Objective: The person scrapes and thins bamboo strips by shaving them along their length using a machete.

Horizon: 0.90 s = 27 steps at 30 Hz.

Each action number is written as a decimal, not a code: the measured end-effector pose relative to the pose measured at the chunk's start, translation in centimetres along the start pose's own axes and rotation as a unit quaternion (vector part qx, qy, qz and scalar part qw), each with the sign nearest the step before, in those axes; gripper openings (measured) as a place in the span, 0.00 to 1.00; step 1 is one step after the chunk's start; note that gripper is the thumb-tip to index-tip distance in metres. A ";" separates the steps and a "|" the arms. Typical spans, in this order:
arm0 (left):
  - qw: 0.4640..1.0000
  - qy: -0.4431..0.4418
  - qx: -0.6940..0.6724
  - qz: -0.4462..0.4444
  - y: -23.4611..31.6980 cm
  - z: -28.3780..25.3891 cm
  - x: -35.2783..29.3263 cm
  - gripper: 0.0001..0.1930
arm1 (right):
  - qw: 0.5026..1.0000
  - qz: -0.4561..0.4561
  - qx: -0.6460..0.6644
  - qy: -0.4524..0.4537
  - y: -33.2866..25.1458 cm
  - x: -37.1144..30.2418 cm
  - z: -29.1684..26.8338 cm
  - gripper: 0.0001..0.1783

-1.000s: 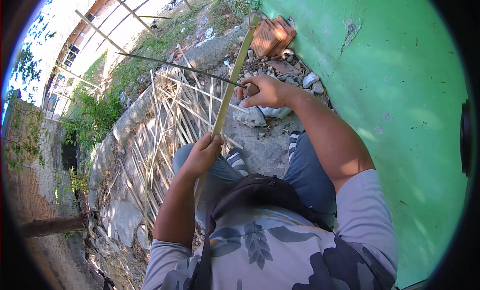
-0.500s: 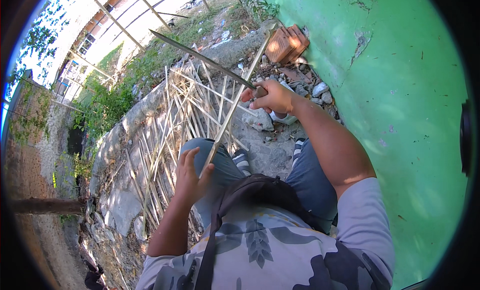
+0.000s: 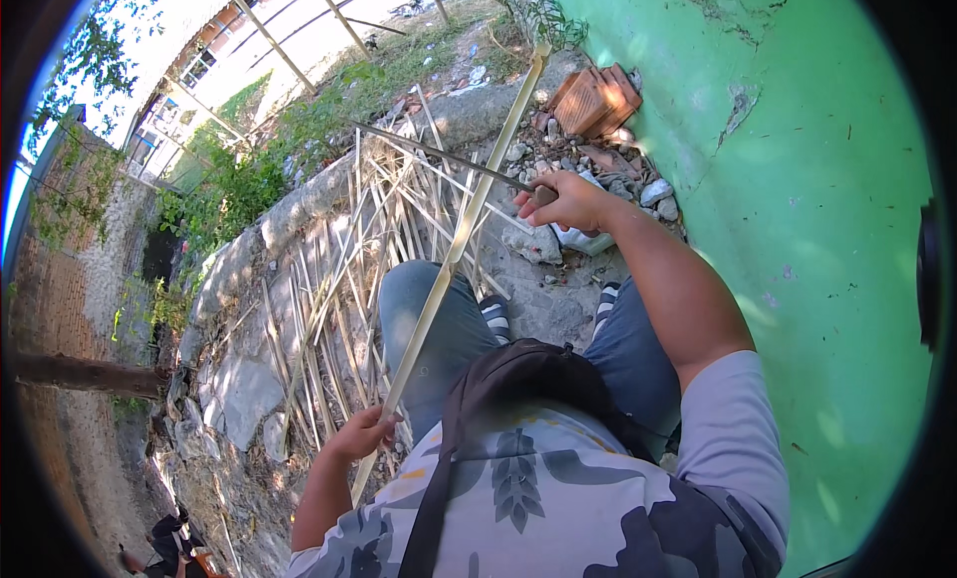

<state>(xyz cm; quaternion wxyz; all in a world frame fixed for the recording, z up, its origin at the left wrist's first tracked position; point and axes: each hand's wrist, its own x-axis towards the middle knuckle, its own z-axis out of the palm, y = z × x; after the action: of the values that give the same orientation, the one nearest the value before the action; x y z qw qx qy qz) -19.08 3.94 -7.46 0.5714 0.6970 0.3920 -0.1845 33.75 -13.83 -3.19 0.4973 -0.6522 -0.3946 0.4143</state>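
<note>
So it's an outdoor spot, with one big green wall (image 3: 817,229) peeling along the right and a rough stone ground (image 3: 234,399) on the left. There's one heap of thin pale strips (image 3: 344,269) spread over the stone. Too tangled for a proper count, but easily more than a dozen. After that, two legs in blue jeans (image 3: 424,304), and one long bamboo strip (image 3: 469,214) slanting from up near the plants, past the left knee, down to the person's left side. Beside the wall there's a little stack of orange clay blocks (image 3: 593,100), at least two, edges overlap so don't quote me.

One long knife (image 3: 439,154) with a stubby handle. Its blade crosses the bamboo strip from this angle; can't tell if they're touching. Two hands: the right hand (image 3: 573,204) is wrapped around the knife handle, and the left hand (image 3: 364,433) looks clamped on the bamboo strip near its lower end. Smallest: two striped shoes (image 3: 495,317).

Progress-wise, my read is that plenty of strips are already cut and on the pile. The one in hand is in one length, so that piece looks unfinished. Can't tell how many others remain.
</note>
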 end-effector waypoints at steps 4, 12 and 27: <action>0.997 0.044 -0.024 0.060 2.5 0.7 -0.3 0.17 | 0.992 0.044 -0.116 -0.001 -2.2 -1.7 -0.9 0.21; 0.995 0.068 -0.075 0.004 8.6 1.7 -0.4 0.22 | 0.895 -0.085 -0.418 0.128 -4.9 -2.1 -0.7 0.16; 0.986 0.153 0.012 0.071 12.5 -0.5 0.1 0.11 | 0.897 -0.160 -0.325 0.254 -1.2 -0.7 -0.2 0.17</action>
<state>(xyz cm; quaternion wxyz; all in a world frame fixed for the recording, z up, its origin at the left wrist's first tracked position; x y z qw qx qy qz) -9.65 4.00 0.73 0.5081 0.7497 0.4221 -0.0396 33.57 -14.30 -1.89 0.4002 -0.7889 -0.4664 -0.0020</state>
